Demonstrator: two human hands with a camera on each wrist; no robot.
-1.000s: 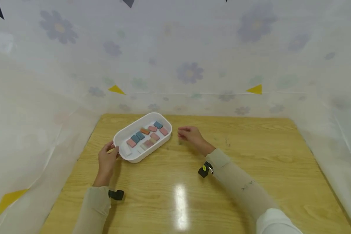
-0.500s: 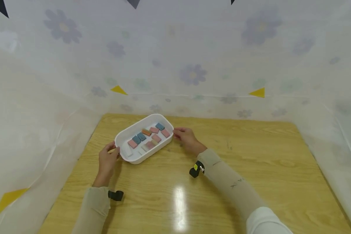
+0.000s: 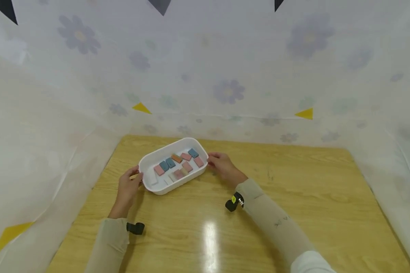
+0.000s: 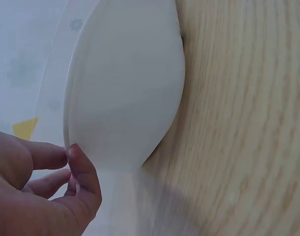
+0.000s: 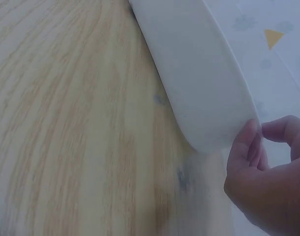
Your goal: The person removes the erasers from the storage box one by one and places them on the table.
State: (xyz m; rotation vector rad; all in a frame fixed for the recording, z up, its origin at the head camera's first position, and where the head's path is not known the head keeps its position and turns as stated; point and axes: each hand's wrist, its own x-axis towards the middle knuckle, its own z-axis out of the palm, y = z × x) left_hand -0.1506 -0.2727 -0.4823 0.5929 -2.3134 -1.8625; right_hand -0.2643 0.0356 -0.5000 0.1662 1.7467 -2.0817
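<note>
A white oval-ended plastic tub (image 3: 184,181) stands at a slant on the table's far left part. Small flat rectangular blocks lie in it: pink ones (image 3: 159,170), blue ones (image 3: 193,152), an orange one (image 3: 176,158) and whitish ones (image 3: 153,179). My left hand (image 3: 127,189) pinches the rim at the tub's near left end; thumb and fingertips sit on either side of it in the left wrist view. At the opposite end my right hand (image 3: 226,168) pinches the rim likewise, plain in the right wrist view. Whether the tub's base touches the wood everywhere, I cannot tell.
The wooden table (image 3: 294,182) runs to a pale flowered sheet (image 3: 259,76) at the back and sides. Yellow triangles (image 3: 305,113) mark the sheet. A bright light reflection crosses the table's front middle.
My right hand has come left from beside the tub and taken hold of its right end. The left hand keeps its grip. The head view has tilted slightly.
</note>
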